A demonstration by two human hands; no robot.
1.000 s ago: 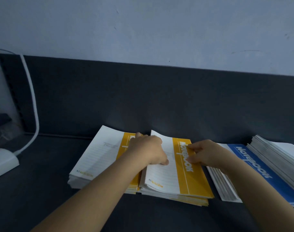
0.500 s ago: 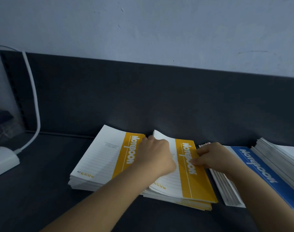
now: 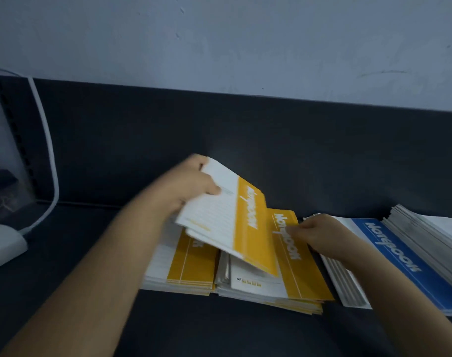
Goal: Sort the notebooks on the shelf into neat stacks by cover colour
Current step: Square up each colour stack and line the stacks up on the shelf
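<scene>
My left hand (image 3: pixel 191 185) grips the far left corner of a yellow-and-white notebook (image 3: pixel 232 222) and holds it tilted up above the shelf. Under it lie two yellow stacks side by side, the left yellow stack (image 3: pixel 189 269) and the right yellow stack (image 3: pixel 294 276). My right hand (image 3: pixel 315 231) rests with curled fingers on the top cover of the right yellow stack. To the right lies a blue notebook stack (image 3: pixel 392 256), with a fanned pile of white-edged notebooks (image 3: pixel 431 235) overlapping its far side.
The notebooks sit on a dark shelf (image 3: pixel 219 328) with a dark back panel below a pale wall. A white cable (image 3: pixel 49 150) runs down to a white plug block (image 3: pixel 3 246) at the far left.
My left hand has lifted the top yellow notebook off the right yellow stack and swung it up and leftward. My right hand stayed on the stack's cover.
</scene>
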